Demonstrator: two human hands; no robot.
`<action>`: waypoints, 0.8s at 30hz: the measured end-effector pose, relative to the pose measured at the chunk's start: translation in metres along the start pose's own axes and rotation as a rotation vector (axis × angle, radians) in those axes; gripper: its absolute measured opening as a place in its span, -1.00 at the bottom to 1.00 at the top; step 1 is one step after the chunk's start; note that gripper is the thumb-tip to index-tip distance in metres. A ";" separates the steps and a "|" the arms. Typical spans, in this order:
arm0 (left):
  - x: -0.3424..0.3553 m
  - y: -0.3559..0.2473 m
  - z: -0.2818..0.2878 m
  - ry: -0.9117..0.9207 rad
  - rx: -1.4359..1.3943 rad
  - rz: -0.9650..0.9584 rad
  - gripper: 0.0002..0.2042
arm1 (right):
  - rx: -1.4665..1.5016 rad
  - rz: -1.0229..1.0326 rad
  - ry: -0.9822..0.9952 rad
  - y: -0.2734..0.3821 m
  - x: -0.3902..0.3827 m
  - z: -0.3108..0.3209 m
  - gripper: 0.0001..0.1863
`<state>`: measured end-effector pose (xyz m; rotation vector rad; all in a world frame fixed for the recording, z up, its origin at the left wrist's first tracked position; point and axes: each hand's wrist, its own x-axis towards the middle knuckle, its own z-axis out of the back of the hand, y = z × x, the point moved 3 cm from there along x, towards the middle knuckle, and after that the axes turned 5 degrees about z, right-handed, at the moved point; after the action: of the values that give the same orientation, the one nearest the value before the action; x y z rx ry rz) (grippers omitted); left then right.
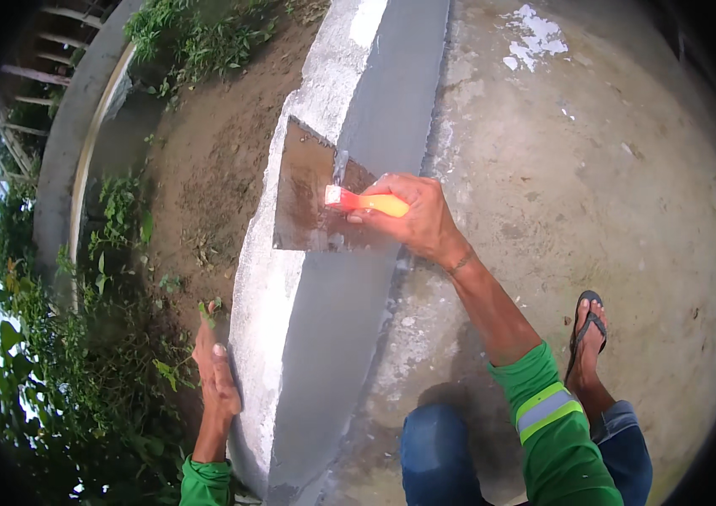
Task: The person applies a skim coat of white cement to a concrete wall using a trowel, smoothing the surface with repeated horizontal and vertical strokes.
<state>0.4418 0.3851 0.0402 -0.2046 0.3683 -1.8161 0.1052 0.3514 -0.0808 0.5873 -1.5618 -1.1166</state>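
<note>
My right hand (417,215) is closed around the orange-red handle of a plastering trowel (303,190). The trowel's wide, brown-stained metal blade lies over the top of a low wall, spanning its rough white strip (263,320) and the smooth wet-grey plaster (328,337). Along one blade edge runs a jagged line, with a little grey mortar near the handle. My left hand (218,371) is at the wall's outer left side, fingers stretched out and thumb apart, with nothing visible in it. Its palm side is hidden from me.
Bare soil (206,160) and leafy plants (46,379) border the wall's left side. A curved concrete edge (71,160) stands farther left. On the right spreads a stained concrete floor (543,202) with dried white splashes (535,38); my sandalled foot (588,333) rests there.
</note>
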 end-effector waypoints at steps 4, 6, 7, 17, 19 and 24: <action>0.001 0.000 -0.001 -0.004 0.004 -0.005 -0.30 | -0.043 0.154 0.074 0.052 -0.079 -0.036 -0.72; 0.002 0.000 0.001 -0.008 0.009 0.002 -0.30 | 0.018 0.144 0.111 0.063 -0.086 -0.030 -0.74; 0.003 -0.002 0.001 -0.004 0.013 0.011 -0.30 | 0.043 0.125 0.053 0.063 -0.076 -0.017 -0.75; 0.010 -0.009 -0.004 0.023 -0.007 -0.002 -0.29 | -0.051 -0.194 -0.236 -0.091 0.117 0.109 -0.64; 0.011 -0.009 -0.003 0.027 -0.012 -0.002 -0.29 | -0.003 -0.212 -0.205 -0.110 0.130 0.110 -0.63; 0.007 0.001 -0.002 0.018 0.017 -0.023 -0.30 | 0.094 -0.190 -0.226 -0.127 0.136 0.101 -0.62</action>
<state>0.4401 0.3783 0.0374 -0.1820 0.3643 -1.8443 -0.0537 0.2183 -0.1266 0.7039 -1.7889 -1.2934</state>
